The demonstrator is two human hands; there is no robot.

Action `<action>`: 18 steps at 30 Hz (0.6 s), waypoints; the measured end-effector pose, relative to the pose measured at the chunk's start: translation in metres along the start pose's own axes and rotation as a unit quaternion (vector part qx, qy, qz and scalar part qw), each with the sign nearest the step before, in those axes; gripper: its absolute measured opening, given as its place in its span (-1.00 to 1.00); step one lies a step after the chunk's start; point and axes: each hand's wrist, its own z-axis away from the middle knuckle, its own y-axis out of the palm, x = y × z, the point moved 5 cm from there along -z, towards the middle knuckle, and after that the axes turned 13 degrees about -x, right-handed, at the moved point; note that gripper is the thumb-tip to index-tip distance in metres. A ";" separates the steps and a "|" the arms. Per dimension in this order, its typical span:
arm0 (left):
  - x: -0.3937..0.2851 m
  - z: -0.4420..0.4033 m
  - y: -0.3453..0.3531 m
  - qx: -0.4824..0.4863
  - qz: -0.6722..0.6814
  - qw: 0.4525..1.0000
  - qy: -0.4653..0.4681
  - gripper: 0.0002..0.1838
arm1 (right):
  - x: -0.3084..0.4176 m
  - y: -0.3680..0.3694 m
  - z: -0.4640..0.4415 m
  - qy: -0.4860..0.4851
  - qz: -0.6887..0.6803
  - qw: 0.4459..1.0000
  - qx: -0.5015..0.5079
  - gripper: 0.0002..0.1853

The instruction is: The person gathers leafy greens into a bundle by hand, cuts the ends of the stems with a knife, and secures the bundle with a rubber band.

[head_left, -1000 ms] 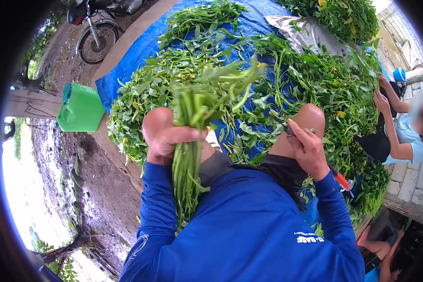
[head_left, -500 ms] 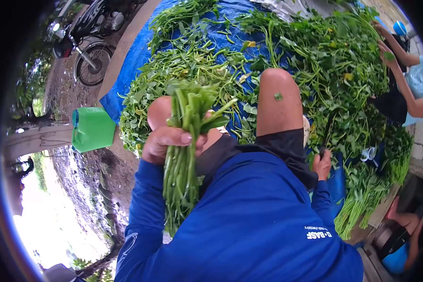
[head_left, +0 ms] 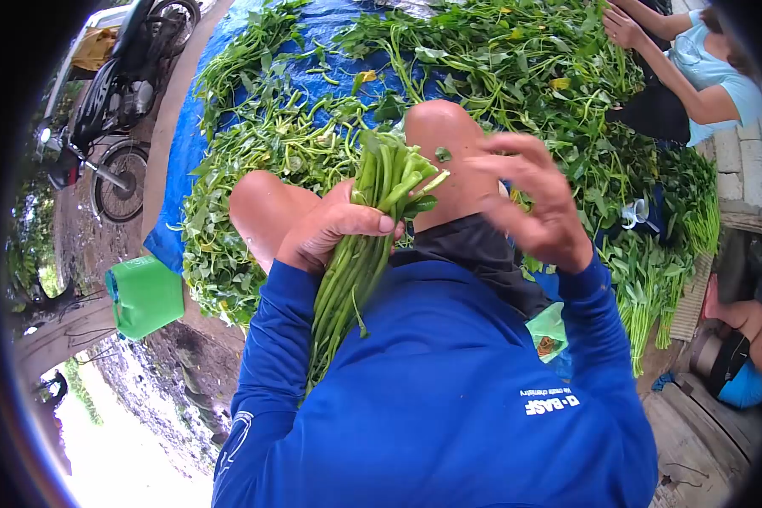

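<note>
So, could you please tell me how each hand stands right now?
Left hand: closed, holding a bundle of green stems.
Right hand: open, fingers spread, blurred; nothing visible in its grasp.

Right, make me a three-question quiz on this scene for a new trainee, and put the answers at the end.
1. Multiple choice: which hand grips the bundle of green stems?
A) The right
B) The left
C) Both

2. True or false: a small piece of leaf shows on the person's bare right leg.

3. Fill in the blank: the tarp under the leafy greens is ____.

Key:
1. B: the left hand grips it, while the right hand is raised with nothing visible in it.
2. True.
3. Blue.
</note>
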 end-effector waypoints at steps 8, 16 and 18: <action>-0.012 0.006 0.005 0.015 0.004 0.999 0.036 -0.29 | 0.023 0.062 -0.073 -0.203 0.008 0.976 0.081 -0.66; -0.006 0.004 -0.047 -0.028 0.100 0.995 0.009 -0.30 | -0.035 0.112 -0.046 0.284 -0.267 0.911 -0.131 -0.20; -0.008 0.010 -0.056 -0.022 0.145 0.989 0.009 -0.28 | -0.045 0.124 -0.026 0.355 -0.279 0.892 -0.014 0.01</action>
